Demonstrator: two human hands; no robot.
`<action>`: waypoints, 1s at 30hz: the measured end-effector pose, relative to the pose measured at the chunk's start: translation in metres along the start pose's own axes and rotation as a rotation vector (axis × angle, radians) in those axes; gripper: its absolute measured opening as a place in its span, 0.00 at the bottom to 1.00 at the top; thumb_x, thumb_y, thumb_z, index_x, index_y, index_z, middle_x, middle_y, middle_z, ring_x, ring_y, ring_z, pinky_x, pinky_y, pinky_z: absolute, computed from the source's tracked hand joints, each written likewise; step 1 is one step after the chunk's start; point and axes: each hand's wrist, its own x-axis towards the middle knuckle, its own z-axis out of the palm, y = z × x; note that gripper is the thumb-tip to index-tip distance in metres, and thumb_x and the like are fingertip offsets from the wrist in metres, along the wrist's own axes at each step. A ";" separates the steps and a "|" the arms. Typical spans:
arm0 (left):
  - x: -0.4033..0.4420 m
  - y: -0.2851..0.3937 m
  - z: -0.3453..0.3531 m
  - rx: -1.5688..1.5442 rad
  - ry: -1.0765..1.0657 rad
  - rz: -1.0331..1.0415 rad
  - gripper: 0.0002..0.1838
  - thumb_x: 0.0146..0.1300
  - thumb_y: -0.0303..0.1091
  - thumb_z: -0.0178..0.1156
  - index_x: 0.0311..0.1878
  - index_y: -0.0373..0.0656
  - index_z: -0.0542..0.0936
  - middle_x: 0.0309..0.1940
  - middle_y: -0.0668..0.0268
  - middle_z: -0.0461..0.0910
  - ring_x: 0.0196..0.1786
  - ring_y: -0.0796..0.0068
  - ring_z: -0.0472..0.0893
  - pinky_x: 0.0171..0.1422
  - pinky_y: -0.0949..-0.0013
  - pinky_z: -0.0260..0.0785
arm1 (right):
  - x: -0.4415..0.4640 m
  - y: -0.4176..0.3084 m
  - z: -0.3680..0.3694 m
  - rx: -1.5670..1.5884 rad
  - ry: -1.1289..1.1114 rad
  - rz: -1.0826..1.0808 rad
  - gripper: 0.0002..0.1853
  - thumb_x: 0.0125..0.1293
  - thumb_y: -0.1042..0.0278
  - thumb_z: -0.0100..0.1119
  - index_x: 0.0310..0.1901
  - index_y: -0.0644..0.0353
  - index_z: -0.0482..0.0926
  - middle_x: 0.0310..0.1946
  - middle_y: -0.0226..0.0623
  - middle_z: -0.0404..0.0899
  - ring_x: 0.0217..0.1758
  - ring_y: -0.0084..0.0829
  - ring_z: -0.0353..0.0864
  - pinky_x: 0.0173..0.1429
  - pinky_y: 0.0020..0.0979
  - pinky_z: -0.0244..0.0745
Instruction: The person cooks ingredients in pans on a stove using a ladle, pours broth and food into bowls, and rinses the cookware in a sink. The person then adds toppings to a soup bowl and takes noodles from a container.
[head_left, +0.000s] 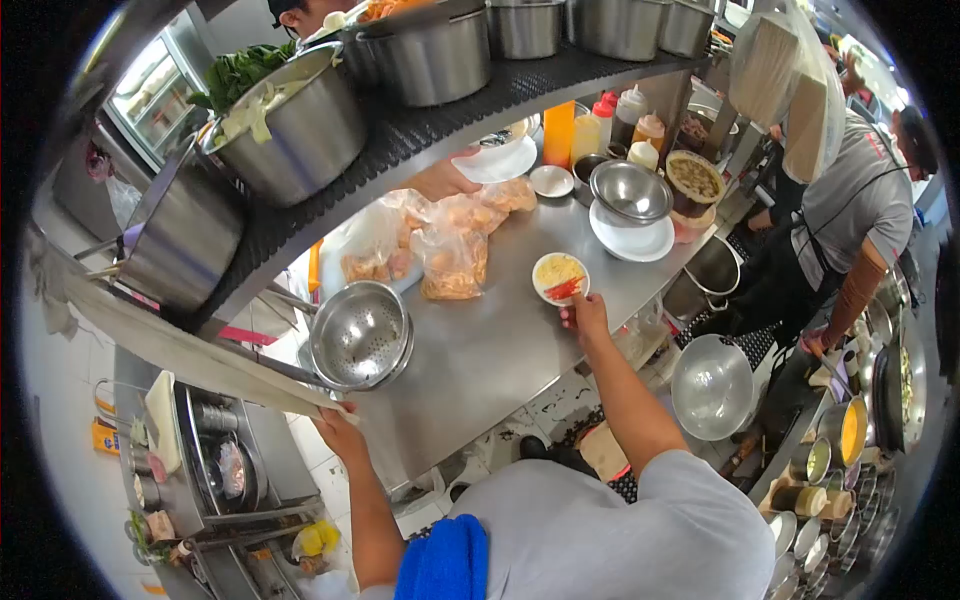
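My right hand (588,320) grips the near edge of a small white bowl (536,284), held over the steel table (500,345). Inside the bowl are pale yellow shreds and red-orange strips. At the table's left front corner, my left hand (343,437) pinches the end of a long off-white cloth (215,356) that stretches up along the shelf's side. Just beyond that hand stands a steel colander (360,335). Clear plastic bags of orange-pink food (450,255) lie farther back on the table.
Overhead, a dark shelf (420,135) carries several steel pots. Steel mixing bowl (632,190), white plate (645,240) and squeeze bottles (605,115) stand at the back right. A person in a grey shirt (860,185) works at the right. Another person's hand (440,180) reaches in behind the bags.
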 end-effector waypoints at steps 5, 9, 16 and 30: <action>-0.003 -0.006 -0.009 0.144 -0.035 0.035 0.15 0.71 0.40 0.36 0.37 0.39 0.66 0.26 0.63 0.70 0.29 0.74 0.71 0.36 0.70 0.64 | 0.058 -0.034 0.043 0.314 0.046 -0.086 0.10 0.62 0.67 0.47 0.39 0.64 0.72 0.23 0.35 0.77 0.20 0.21 0.75 0.22 0.21 0.71; -0.015 0.015 -0.008 0.257 0.030 0.037 0.16 0.70 0.41 0.37 0.36 0.39 0.66 0.24 0.64 0.71 0.28 0.74 0.70 0.36 0.70 0.63 | 0.144 -0.035 0.058 0.431 0.091 -0.121 0.09 0.60 0.68 0.47 0.36 0.64 0.74 0.23 0.34 0.77 0.21 0.21 0.76 0.23 0.21 0.72; -0.021 0.002 -0.040 0.344 0.106 -0.054 0.19 0.69 0.43 0.36 0.32 0.37 0.68 0.22 0.63 0.72 0.26 0.72 0.69 0.33 0.68 0.61 | 0.241 -0.055 0.084 0.390 0.191 -0.050 0.10 0.63 0.67 0.46 0.40 0.59 0.75 0.25 0.31 0.79 0.20 0.21 0.77 0.22 0.22 0.73; -0.011 -0.032 -0.036 0.252 -0.038 0.059 0.21 0.70 0.46 0.37 0.40 0.36 0.70 0.25 0.62 0.73 0.28 0.72 0.72 0.35 0.68 0.66 | 0.051 -0.019 0.048 0.284 -0.408 -0.082 0.10 0.60 0.55 0.53 0.35 0.52 0.74 0.27 0.26 0.75 0.19 0.16 0.65 0.22 0.19 0.61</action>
